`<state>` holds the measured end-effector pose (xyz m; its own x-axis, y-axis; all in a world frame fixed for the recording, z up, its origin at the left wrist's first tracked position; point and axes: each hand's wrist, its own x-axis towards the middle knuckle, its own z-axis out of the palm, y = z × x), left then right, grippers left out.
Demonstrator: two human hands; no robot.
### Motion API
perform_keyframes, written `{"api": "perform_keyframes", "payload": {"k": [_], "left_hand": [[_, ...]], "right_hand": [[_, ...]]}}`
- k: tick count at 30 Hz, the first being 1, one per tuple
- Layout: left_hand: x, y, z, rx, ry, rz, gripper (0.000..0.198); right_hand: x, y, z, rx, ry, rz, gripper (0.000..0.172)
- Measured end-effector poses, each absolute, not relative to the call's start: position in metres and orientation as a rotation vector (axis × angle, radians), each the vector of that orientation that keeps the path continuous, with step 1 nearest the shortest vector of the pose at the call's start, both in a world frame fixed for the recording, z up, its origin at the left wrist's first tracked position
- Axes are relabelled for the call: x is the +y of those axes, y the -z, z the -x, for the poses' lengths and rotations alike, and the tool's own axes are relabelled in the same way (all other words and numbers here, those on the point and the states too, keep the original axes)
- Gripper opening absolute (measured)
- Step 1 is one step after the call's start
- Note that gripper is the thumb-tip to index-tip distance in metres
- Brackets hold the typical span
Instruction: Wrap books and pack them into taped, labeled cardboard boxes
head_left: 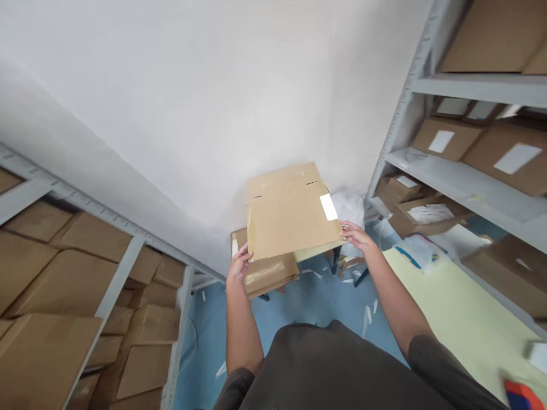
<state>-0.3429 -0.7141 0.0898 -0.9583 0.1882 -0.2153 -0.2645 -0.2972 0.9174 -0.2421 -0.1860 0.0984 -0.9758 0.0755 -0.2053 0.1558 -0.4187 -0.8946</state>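
Between my hands is a flattened cardboard box [290, 219], with slits near its far flap and a white label [329, 207] on its right side. My left hand [240, 263] pinches its near left corner. At the near right corner, my right hand [355, 234] grips the edge with thumb and fingers. Beneath and to the left lies a stack of flattened cardboard [271, 272] with clear tape on top. It rests on a small pale table [316, 250], mostly covered by the cardboard I hold.
Shelves full of cardboard boxes [89, 245] stand on the left. A grey rack [470, 165] with more boxes rises on the right. Beside my right arm is a pale green table [453, 307] bearing a plastic bag [421, 253]. White scraps litter the blue floor [311, 302]. A white wall is ahead.
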Motion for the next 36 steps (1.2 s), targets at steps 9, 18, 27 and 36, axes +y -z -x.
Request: {"api": "perform_keyframes", "payload": {"k": [9, 18, 27, 36], "left_hand": [[-0.501, -0.091, 0.349, 1.548, -2.029, -0.068, 0.07], [-0.314, -0.073, 0.333, 1.381, -1.712, -0.354, 0.068], [-0.175, -0.066, 0.351, 1.214, -1.444, -0.534, 0.069], [-0.135, -0.072, 0.395, 1.042, -1.265, -0.679, 0.075]], "right_hand": [[-0.037, -0.084, 0.076, 1.807, 2.731, -0.778, 0.062], [0.01, -0.073, -0.083, 1.747, 2.94, -1.23, 0.058], [-0.012, -0.065, -0.143, 1.704, 2.96, -1.816, 0.054], [-0.08, -0.052, -0.141, 1.632, 2.927, -2.071, 0.053]]}}
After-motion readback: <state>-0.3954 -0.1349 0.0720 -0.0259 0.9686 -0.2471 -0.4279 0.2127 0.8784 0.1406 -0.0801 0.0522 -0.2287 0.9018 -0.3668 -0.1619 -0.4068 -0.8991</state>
